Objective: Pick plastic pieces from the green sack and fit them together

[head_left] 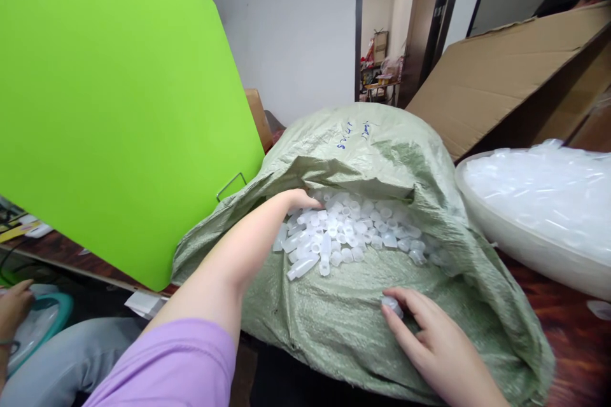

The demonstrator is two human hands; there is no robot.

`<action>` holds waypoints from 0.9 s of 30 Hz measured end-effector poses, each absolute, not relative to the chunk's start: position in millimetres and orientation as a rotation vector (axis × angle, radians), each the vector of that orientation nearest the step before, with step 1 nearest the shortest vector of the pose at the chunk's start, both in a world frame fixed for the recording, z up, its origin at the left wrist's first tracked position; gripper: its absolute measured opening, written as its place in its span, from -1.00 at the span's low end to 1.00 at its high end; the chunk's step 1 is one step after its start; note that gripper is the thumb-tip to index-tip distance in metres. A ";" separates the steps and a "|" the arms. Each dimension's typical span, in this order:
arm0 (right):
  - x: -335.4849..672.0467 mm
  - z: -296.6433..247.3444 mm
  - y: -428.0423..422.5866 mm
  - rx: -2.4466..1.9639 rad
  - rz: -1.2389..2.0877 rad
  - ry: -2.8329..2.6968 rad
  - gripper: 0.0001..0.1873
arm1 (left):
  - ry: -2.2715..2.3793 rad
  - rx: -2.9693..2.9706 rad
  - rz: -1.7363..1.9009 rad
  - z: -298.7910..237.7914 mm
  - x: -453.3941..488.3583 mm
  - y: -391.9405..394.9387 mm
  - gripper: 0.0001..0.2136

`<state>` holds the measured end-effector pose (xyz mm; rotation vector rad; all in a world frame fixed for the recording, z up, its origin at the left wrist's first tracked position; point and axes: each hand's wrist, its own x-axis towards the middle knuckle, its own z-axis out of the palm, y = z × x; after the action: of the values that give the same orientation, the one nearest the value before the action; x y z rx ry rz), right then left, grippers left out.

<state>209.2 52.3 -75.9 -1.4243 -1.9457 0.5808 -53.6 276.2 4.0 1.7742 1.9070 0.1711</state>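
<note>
A large green woven sack (334, 311) lies on its side with its mouth toward me, and many small translucent white plastic caps (351, 226) spill inside it. My left hand (303, 198) reaches into the mouth at the left edge of the pile; the sack's fold and the pieces hide most of its fingers. Over the sack's front flap, my right hand (420, 324) pinches one small translucent plastic cap (392, 305) between thumb and forefinger. A few longer, tapered pieces (303, 266) rest at the front left of the pile.
A wide white tub (525, 238) heaped with translucent pieces stands at the right on the dark wooden table (577, 350). Behind it leans a cardboard box (506, 76). A bright green board (114, 95) stands at left. Another person's hand (16, 308) is by a teal basin (62, 308) at lower left.
</note>
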 end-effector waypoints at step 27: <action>210.7 -79.9 53.8 -1.450 0.620 -1.827 -0.65 | 2.184 1.869 0.461 6.5 -56.4 268.1 -0.62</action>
<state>210.7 53.8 -79.9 -1.4504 -1.8270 0.6203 -56.4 268.1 6.5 1.8687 2.1845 0.4614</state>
